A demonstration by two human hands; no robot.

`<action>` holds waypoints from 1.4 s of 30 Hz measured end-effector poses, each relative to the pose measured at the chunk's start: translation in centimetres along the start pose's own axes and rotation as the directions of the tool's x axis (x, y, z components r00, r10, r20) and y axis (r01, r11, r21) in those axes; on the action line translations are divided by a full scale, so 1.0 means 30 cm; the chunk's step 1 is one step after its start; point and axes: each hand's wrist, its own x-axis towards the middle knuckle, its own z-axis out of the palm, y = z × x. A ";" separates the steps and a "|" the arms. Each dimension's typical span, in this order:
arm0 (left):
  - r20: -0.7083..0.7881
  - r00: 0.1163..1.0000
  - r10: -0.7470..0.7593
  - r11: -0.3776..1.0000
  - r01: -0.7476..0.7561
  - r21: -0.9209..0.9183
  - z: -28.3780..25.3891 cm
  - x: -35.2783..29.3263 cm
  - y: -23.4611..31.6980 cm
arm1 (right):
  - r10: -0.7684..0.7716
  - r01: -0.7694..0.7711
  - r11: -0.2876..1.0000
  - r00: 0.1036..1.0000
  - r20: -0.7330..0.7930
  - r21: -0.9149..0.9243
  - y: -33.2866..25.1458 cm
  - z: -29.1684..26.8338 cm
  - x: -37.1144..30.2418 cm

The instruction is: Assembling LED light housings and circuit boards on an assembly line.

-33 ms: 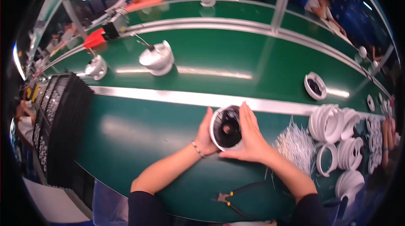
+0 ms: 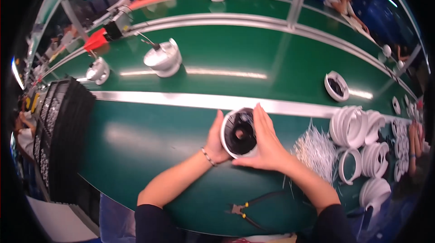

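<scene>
Between my two hands is a round white housing with a black inner part (image 2: 240, 136), tilted so its dark hollow faces up toward me. My left hand (image 2: 216, 141) curls round its left side, with a band on the wrist. Against the right side lies my right hand (image 2: 268, 145), its fingers fairly straight and pressed on the rim, thumb along the lower edge. A small round hole shows in the middle of the black part. Below the hands, on the green table, lies a pair of pliers (image 2: 237, 209) with black and yellow handles, jaws pointing left.
Right of my hands lie a heap of thin white ties (image 2: 315, 150) and stacked white rings (image 2: 348, 127). Black trays (image 2: 68, 138) are piled at the left. Across a metal strip (image 2: 181, 99), a green surface holds white camera-like housings (image 2: 164, 59) and a ring (image 2: 336, 86). People sit beyond.
The whole view has shifted slightly, so most things sit a little further left and up. My hands keep the same hold on the housing.
</scene>
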 end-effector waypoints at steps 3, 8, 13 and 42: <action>0.006 1.000 0.003 1.000 -0.004 0.028 0.000 0.004 0.004 | 0.001 -0.001 1.000 0.999 -0.047 -0.013 -0.014 0.002 -0.002; -0.035 0.997 -0.073 0.997 0.074 0.031 -0.015 -0.002 0.011 | -0.020 0.020 1.000 1.000 -0.019 -0.014 -0.008 0.002 -0.001; -0.068 0.994 -0.083 0.993 0.089 0.084 -0.002 -0.002 0.003 | -0.027 0.028 0.999 0.999 0.033 -0.032 0.005 -0.013 0.000; 0.205 0.930 -0.305 0.879 0.358 -0.316 -0.060 -0.047 0.020 | -0.460 0.502 0.865 0.783 -0.418 -0.011 0.009 -0.073 -0.084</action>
